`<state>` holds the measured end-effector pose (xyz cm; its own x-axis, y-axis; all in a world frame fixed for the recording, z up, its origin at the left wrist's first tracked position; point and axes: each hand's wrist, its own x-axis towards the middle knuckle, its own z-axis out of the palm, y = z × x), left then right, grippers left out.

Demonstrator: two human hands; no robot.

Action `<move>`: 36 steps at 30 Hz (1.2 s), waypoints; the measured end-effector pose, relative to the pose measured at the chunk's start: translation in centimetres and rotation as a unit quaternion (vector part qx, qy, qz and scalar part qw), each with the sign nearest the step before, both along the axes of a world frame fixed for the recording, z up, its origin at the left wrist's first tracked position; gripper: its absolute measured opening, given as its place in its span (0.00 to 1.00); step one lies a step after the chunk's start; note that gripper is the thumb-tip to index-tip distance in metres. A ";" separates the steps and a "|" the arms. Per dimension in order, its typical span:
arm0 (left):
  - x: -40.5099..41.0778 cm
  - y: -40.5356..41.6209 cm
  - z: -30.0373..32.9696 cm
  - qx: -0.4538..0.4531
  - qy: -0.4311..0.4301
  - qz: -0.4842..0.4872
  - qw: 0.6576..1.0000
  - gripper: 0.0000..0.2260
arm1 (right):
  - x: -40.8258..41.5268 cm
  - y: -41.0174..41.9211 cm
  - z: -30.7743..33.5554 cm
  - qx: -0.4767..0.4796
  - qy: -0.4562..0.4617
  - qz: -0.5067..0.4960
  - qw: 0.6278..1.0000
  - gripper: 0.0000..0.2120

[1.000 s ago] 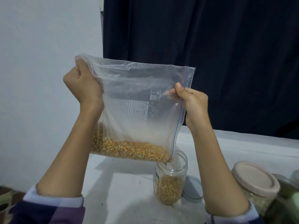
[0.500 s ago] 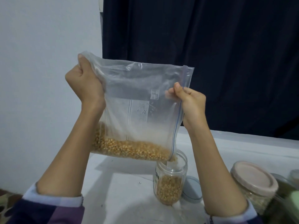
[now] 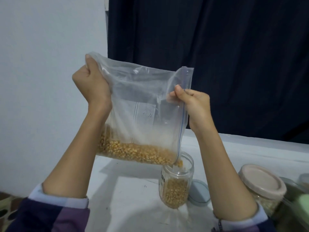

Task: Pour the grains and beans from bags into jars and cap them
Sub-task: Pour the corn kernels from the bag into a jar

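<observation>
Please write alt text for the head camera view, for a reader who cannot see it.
Two hands hold a clear bag of corn kernels tilted over an open jar on a white table; the left hand grips its upper corner, the right hand pinches its zip edge. A lid lies beside the jar.

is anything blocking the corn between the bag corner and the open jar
Nothing visible does. The bag hangs with its low corner right at the mouth of the open jar, and kernels are at that corner. The jar's lid lies on the table behind it, off the opening.
</observation>
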<state>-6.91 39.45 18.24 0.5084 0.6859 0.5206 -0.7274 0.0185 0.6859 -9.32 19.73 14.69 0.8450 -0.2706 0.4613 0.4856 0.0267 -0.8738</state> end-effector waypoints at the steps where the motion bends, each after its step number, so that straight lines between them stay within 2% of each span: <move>1: 0.0 0.0 0.0 0.000 -0.001 0.000 1.000 0.23 | 0.0 0.0 0.0 0.005 -0.001 -0.007 1.000 0.10; 3: 0.1 -0.1 0.0 0.001 -0.003 -0.001 1.000 0.23 | 0.1 -0.2 -0.2 0.028 -0.011 -0.031 0.999 0.10; 7: 0.3 0.0 0.1 0.003 -0.003 0.005 1.000 0.24 | 0.0 -0.1 -0.3 0.000 0.004 -0.005 1.000 0.10; 10: 0.5 0.1 0.1 -0.006 -0.008 0.007 1.000 0.24 | 0.1 -0.3 -0.2 0.042 -0.013 -0.020 0.999 0.10; 13: 0.6 -0.2 0.2 -0.002 -0.008 0.010 1.000 0.24 | 0.1 0.0 -0.2 0.028 0.002 0.017 0.999 0.10; 17: 0.8 -0.2 0.3 0.000 -0.015 0.012 1.000 0.24 | 0.4 -0.2 -0.1 0.088 0.002 0.007 0.996 0.11; 36: 1.6 0.8 3.0 0.010 -0.038 0.034 0.999 0.24 | 0.2 0.3 1.4 0.104 -0.034 0.014 0.994 0.09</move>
<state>-5.34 40.28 21.19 0.4190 0.7069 0.5699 -0.7769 -0.0458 0.6279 -9.07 20.07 16.08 0.8224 -0.3439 0.4532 0.5394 0.2181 -0.8133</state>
